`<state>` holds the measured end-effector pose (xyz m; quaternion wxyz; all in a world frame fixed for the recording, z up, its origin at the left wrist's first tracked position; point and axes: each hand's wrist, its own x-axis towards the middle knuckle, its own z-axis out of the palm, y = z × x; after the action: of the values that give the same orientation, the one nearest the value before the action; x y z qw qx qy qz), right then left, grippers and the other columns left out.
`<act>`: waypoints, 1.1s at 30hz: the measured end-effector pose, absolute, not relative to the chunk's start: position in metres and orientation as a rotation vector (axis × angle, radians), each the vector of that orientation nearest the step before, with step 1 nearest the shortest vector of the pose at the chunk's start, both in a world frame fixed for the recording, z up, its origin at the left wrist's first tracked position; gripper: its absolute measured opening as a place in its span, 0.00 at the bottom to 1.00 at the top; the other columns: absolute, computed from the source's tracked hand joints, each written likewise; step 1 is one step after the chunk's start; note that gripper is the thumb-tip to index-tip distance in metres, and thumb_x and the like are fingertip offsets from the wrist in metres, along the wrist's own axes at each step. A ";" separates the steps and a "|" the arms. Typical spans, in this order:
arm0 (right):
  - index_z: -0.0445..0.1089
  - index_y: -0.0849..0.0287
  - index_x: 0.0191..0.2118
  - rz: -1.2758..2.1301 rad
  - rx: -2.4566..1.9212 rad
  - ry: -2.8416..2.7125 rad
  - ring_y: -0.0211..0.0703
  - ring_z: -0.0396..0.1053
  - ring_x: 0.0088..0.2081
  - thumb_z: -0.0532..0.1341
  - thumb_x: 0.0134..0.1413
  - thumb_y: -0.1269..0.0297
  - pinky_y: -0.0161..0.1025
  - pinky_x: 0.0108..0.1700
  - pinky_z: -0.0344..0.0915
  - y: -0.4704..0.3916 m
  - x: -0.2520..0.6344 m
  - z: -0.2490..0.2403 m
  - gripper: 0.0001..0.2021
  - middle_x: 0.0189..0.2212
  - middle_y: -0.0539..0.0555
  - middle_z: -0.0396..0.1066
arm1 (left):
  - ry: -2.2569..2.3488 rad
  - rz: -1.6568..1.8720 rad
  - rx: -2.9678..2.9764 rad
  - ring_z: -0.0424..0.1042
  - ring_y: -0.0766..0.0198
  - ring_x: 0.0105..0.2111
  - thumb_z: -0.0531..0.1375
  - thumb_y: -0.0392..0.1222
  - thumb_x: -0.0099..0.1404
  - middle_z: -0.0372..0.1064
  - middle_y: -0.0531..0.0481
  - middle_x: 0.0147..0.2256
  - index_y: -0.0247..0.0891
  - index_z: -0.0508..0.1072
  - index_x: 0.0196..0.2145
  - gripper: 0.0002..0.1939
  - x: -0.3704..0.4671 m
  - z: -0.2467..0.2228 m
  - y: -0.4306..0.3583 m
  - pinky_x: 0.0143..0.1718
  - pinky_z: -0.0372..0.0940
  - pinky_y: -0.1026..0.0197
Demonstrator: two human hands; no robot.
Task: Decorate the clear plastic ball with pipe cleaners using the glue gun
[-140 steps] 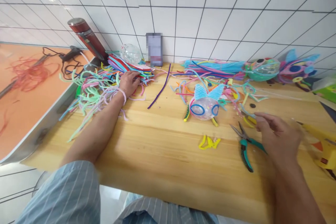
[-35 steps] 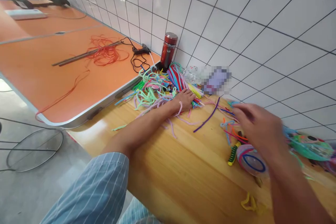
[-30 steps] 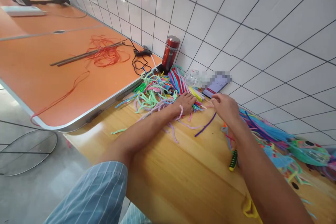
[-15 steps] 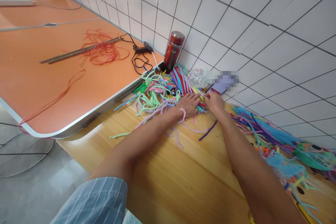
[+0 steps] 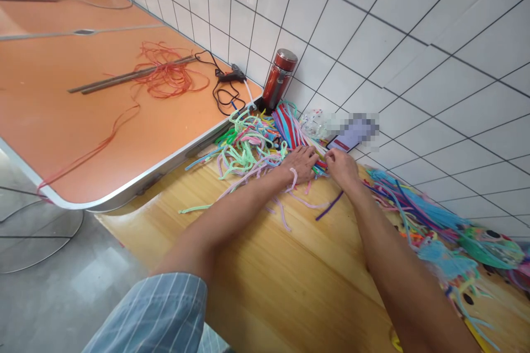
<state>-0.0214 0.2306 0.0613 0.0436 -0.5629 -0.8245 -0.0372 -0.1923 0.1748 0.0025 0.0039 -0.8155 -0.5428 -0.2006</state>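
Observation:
A bundle of coloured pipe cleaners [image 5: 286,124], red, blue, purple and pink, lies against the wall on the wooden table. My left hand [image 5: 301,163] rests flat across its near part, fingers stretched out. At the bundle's right end my right hand [image 5: 341,167] is closed in a pinch at the pipe cleaner tips; how many it holds is hidden. Left of my hands spreads a tangled pile of mint-green and lilac pipe cleaners [image 5: 242,158]. A lilac strand curls over my left wrist. One dark purple pipe cleaner [image 5: 330,206] sticks out below my right hand.
A red thermos [image 5: 279,81] stands in the corner behind the bundle, with a phone [image 5: 346,137] leaning on the wall. More pipe cleaners [image 5: 430,207] lie at right. The orange table [image 5: 103,149] holds red string [image 5: 171,80], two sticks [image 5: 124,78] and a glue gun [image 5: 232,74].
The view has shifted slightly, so everything sits a little further right. Both hands keep nearly the same places on the bundle.

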 end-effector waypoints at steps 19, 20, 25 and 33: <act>0.71 0.51 0.32 -0.036 -1.683 -2.585 0.51 0.75 0.33 0.57 0.63 0.59 0.44 0.36 0.60 0.100 0.067 0.141 0.10 0.30 0.54 0.79 | -1.749 -0.641 -2.610 0.67 0.41 0.75 0.60 0.42 0.74 0.67 0.27 0.75 0.29 0.74 0.68 0.29 -0.194 -0.002 0.180 0.78 0.57 0.40; 0.72 0.51 0.33 0.007 -1.672 -2.546 0.51 0.75 0.32 0.57 0.63 0.55 0.44 0.35 0.61 0.087 0.080 0.142 0.11 0.29 0.54 0.79 | -1.757 -0.658 -2.618 0.68 0.41 0.74 0.60 0.41 0.73 0.68 0.28 0.75 0.31 0.75 0.68 0.29 -0.194 -0.002 0.181 0.78 0.57 0.39; 0.78 0.49 0.35 0.153 -1.722 -2.299 0.52 0.78 0.31 0.58 0.61 0.42 0.44 0.33 0.69 0.019 0.158 0.149 0.19 0.32 0.54 0.83 | -1.795 -0.764 -2.672 0.67 0.42 0.74 0.62 0.39 0.70 0.68 0.31 0.75 0.34 0.76 0.68 0.30 -0.198 0.001 0.182 0.79 0.56 0.40; 0.83 0.47 0.32 0.251 -1.823 -2.003 0.58 0.84 0.31 0.62 0.56 0.29 0.44 0.29 0.77 -0.070 0.265 0.131 0.27 0.31 0.54 0.85 | -1.900 -0.997 -2.720 0.79 0.46 0.64 0.62 0.35 0.62 0.83 0.37 0.62 0.32 0.83 0.60 0.29 -0.208 0.043 0.180 0.72 0.70 0.47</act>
<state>0.2646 -0.0704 0.1306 0.2090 -0.6554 -0.7202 0.0902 -0.2081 0.1795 0.0431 -0.1609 -0.7749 -0.5413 -0.2839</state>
